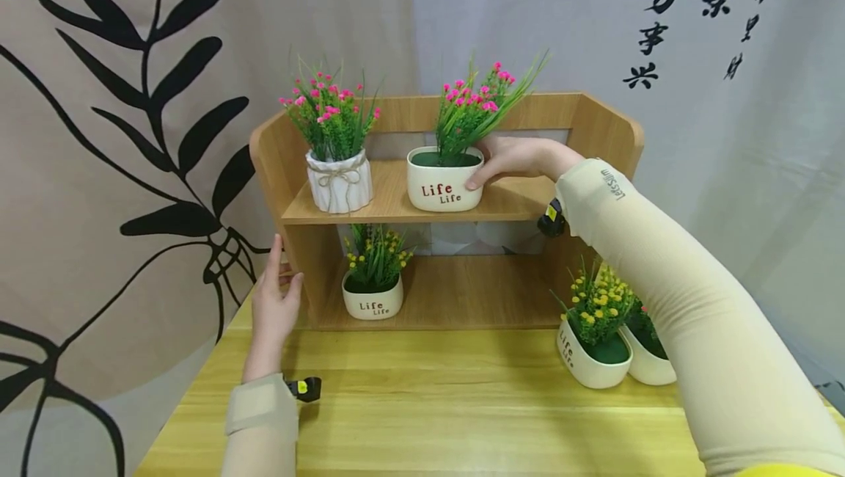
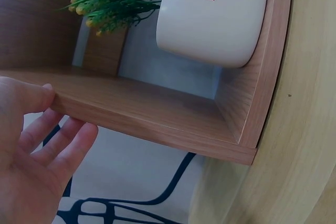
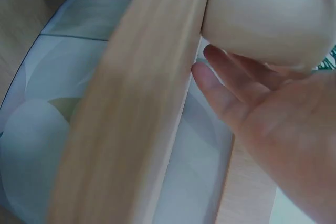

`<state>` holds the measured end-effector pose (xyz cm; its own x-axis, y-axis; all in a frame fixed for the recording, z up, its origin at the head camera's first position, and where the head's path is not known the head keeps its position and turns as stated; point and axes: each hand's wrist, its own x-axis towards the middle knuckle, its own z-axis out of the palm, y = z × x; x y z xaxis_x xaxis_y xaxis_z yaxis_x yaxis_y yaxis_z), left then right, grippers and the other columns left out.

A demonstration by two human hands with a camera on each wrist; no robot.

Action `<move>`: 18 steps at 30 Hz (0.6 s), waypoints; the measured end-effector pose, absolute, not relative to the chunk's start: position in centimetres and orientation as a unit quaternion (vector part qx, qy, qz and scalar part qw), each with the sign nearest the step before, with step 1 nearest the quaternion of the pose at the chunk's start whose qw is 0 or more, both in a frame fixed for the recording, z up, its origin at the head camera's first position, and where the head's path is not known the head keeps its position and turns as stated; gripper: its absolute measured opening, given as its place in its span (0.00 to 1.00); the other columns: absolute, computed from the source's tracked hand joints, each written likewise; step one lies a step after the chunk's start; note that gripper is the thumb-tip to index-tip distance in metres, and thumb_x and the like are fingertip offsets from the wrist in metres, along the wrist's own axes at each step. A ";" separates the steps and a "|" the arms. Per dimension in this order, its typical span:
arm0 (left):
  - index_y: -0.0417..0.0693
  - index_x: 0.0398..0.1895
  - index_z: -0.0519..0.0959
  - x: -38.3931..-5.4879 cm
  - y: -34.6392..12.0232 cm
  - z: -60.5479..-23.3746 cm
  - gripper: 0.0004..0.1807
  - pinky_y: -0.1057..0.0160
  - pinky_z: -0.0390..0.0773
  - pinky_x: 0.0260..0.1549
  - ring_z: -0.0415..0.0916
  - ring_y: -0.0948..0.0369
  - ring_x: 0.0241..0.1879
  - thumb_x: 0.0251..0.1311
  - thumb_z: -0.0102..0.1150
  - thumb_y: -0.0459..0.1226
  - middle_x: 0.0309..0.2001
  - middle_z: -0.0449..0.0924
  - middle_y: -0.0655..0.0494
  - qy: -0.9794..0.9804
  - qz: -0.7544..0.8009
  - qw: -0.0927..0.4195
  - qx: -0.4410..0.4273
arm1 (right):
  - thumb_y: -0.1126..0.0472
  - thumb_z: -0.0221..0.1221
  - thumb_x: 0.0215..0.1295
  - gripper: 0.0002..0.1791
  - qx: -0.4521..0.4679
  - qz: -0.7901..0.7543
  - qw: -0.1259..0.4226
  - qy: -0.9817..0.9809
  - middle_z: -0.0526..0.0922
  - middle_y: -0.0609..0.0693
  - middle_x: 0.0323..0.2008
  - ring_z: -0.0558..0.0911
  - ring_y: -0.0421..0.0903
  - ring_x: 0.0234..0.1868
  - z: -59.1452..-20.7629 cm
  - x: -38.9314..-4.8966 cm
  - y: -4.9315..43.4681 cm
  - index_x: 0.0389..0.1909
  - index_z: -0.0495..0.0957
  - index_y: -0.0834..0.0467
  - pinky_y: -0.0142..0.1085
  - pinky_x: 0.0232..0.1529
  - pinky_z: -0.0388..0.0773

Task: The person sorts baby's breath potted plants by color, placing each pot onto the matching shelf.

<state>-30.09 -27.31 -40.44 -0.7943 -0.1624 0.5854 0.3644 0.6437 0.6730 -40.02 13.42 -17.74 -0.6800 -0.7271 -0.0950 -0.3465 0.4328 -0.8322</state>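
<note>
My right hand (image 1: 511, 159) grips the right end of a white oval flower pot (image 1: 445, 187) lettered "Life Life", with pink flowers. The pot is on the upper board of a two-tier wooden shelf (image 1: 396, 214). In the right wrist view, the fingers (image 3: 223, 90) curl beside the pot (image 3: 268, 19), close to the board's edge. My left hand (image 1: 272, 315) is at the shelf's left side panel. The left wrist view shows its thumb and fingers (image 2: 68, 145) pinching the panel's front edge (image 2: 157, 129) from either side.
A white ribbed pot (image 1: 339, 187) with a twine bow and pink flowers stands on the upper board's left. Below it is a yellow-flowered pot (image 1: 372, 297). Right of the shelf, another yellow-flowered pot (image 1: 594, 359) and a partly hidden white pot (image 1: 653, 367) stand on the table (image 1: 462, 403).
</note>
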 end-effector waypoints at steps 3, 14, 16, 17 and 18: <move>0.70 0.78 0.44 -30.1 -27.3 -40.4 0.47 0.40 0.75 0.48 0.72 0.39 0.50 0.65 0.52 0.24 0.61 0.67 0.35 -0.850 -0.415 0.318 -0.062 | 0.65 0.65 0.60 0.48 -0.324 -0.402 0.224 0.827 0.67 0.60 0.64 0.69 0.54 0.64 -17.9 -39.5 14.1 0.74 0.45 0.58 0.47 0.64 0.68; 0.72 0.77 0.44 -30.2 -27.3 -40.5 0.47 0.40 0.77 0.45 0.73 0.39 0.49 0.66 0.53 0.25 0.55 0.70 0.33 -0.851 -0.416 0.317 -0.048 | 0.59 0.61 0.66 0.42 -0.336 -0.300 0.170 0.876 0.68 0.64 0.65 0.67 0.57 0.66 -18.8 -34.8 17.5 0.74 0.49 0.66 0.50 0.65 0.65; 0.72 0.77 0.44 -30.2 -27.3 -40.5 0.47 0.40 0.77 0.44 0.73 0.39 0.49 0.66 0.52 0.25 0.57 0.69 0.34 -0.850 -0.420 0.314 -0.050 | 0.59 0.61 0.66 0.40 -0.349 -0.282 0.155 0.880 0.70 0.62 0.64 0.68 0.56 0.66 -19.0 -33.4 18.2 0.73 0.54 0.66 0.51 0.66 0.64; 0.71 0.77 0.44 -30.3 -27.3 -40.5 0.47 0.40 0.77 0.44 0.73 0.39 0.49 0.66 0.52 0.25 0.58 0.68 0.34 -0.850 -0.420 0.314 -0.052 | 0.58 0.61 0.66 0.38 -0.356 -0.271 0.146 0.882 0.71 0.61 0.64 0.68 0.56 0.66 -19.1 -32.5 18.5 0.72 0.56 0.66 0.52 0.65 0.64; 0.71 0.77 0.44 -30.3 -27.3 -40.5 0.47 0.40 0.77 0.44 0.73 0.39 0.49 0.66 0.52 0.25 0.59 0.68 0.35 -0.850 -0.420 0.314 -0.055 | 0.58 0.61 0.66 0.37 -0.361 -0.261 0.137 0.885 0.72 0.60 0.63 0.68 0.56 0.66 -19.3 -31.7 18.8 0.71 0.58 0.66 0.52 0.66 0.64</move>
